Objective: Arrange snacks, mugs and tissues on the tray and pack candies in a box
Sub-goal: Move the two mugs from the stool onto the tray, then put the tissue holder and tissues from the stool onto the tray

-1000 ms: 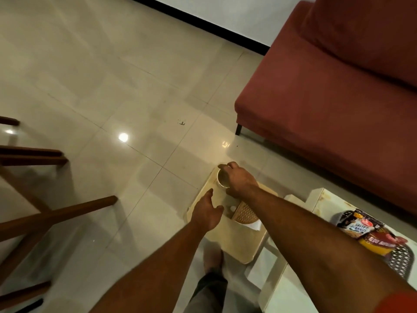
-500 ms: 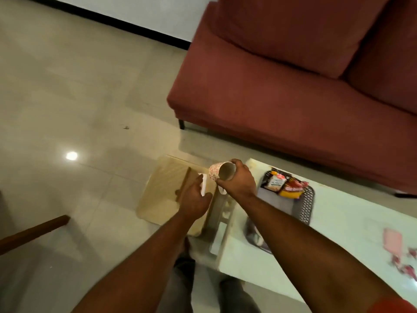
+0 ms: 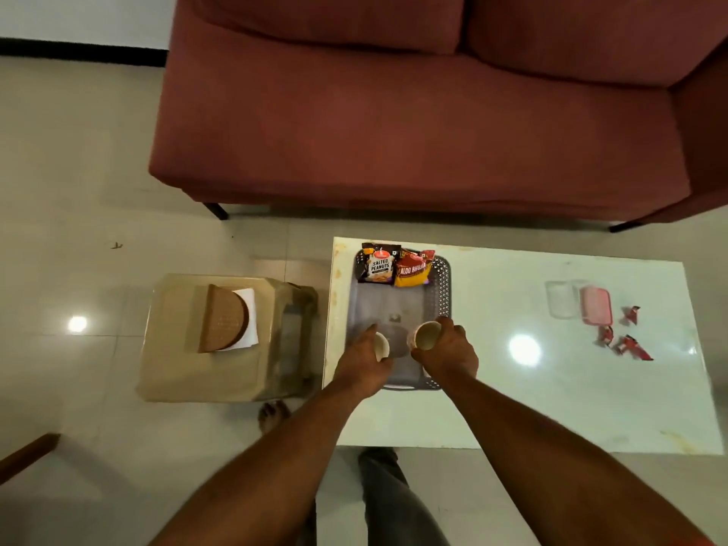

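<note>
Over the near end of the grey tray [image 3: 443, 287], my left hand [image 3: 364, 362] is wrapped around a pale mug [image 3: 381, 346] and my right hand [image 3: 447, 354] grips a patterned mug [image 3: 425, 336], both tipped with mouths toward me. At the tray's far end lie the peanuts packet [image 3: 377, 265] and bhujia packet [image 3: 413, 267], touching. Well right of the tray sit the clear box [image 3: 561, 297], pink lid [image 3: 597, 305] and red candies [image 3: 624, 336]; left of it, a tissue holder [image 3: 222, 323] rests on a stool [image 3: 177, 372].
</note>
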